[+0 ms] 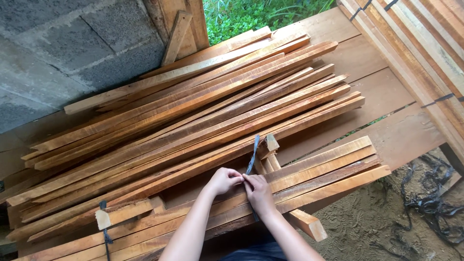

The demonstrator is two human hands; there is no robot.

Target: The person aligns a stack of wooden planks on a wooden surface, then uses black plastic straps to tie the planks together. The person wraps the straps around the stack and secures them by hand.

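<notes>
No packages, labels, signs or screens appear anywhere around the hands. Nothing printed or displayed shows near them, beside them or farther off.

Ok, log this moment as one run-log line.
left hand: pinching dark strap | right hand: pinching same strap | strap: over small bundle of wooden slats | behind: big slat pile
</notes>
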